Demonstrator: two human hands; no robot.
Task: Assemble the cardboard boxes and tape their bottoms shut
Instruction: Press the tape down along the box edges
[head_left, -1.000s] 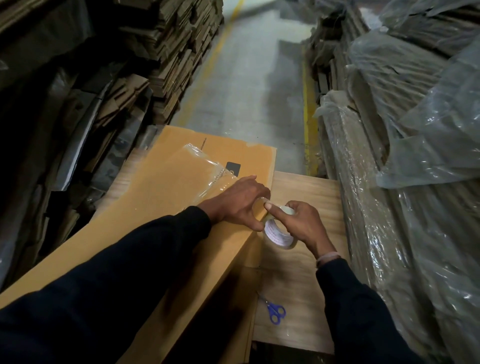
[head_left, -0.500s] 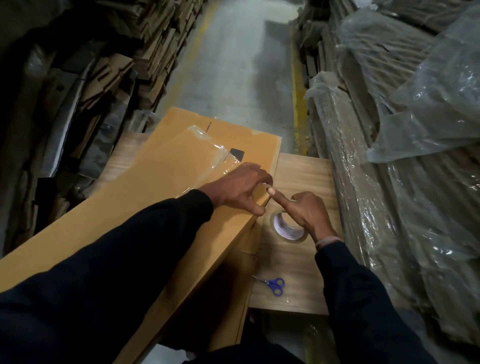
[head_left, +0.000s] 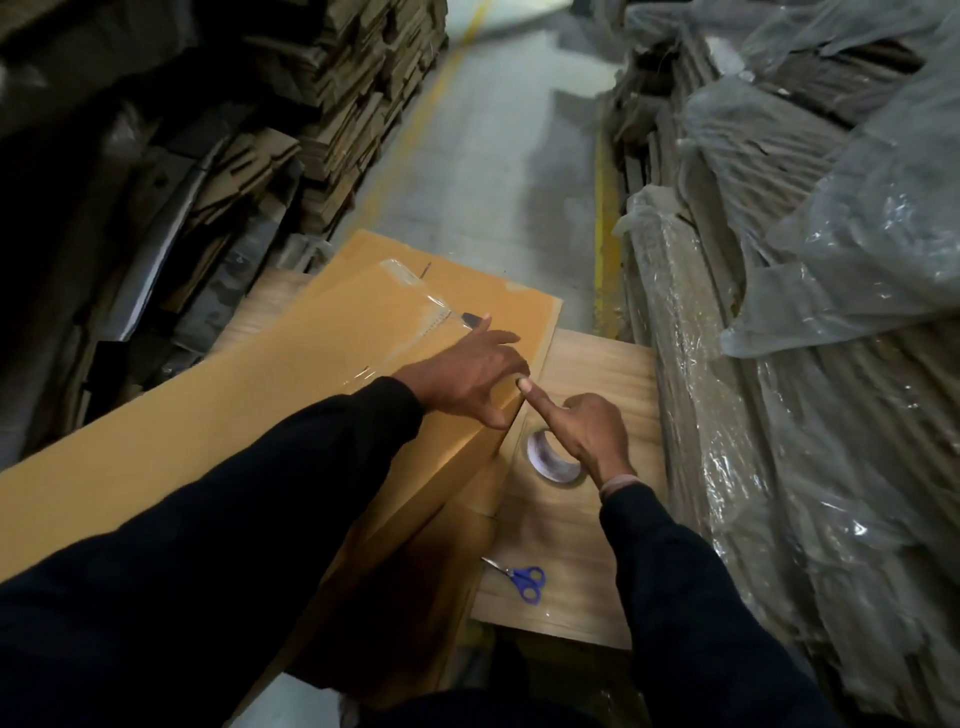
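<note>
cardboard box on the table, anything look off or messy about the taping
Yes: the clear tape on the cardboard box lies wrinkled and bunched near the far end, not flat. The scissors lie loose by the near table edge.

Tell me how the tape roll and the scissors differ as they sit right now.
The tape roll is a pale ring lying beside the cardboard box, with the right hand over it; the scissors are blue-handled and lie apart, nearer the person, with no hand on them. The tape roll is round and hollow; the scissors are slim, with blades closed. Both rest on the wooden board.
</note>
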